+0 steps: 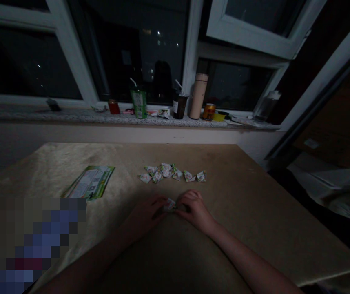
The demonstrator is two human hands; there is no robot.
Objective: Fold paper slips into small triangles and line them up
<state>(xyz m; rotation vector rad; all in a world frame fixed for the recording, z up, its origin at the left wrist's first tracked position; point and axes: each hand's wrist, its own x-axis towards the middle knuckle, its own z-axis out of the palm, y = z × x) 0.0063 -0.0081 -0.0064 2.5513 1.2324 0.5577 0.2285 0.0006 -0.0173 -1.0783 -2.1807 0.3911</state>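
Near the front of the table, my left hand [149, 211] and my right hand [196, 210] meet around a small wrapped candy [170, 204]. The wrapper is whitish with green and red print. My left fingers close on its left side. On the right side, my right thumb and fingers pinch the wrapper's end. Just beyond my hands, several similar wrapped candies [166, 170] lie in a loose row. Off to the left rests a flat green printed packet [94, 181]. The light is dim, so fine detail on the wrapper is hard to read.
A shiny gold-brown cloth covers the table [254, 212]. Behind it, the stone windowsill [80, 116] bears a green cup [139, 102], a dark cup [180, 105], a pink flask [198, 96] and a gold can [209, 111]. The lower left is blurred out.
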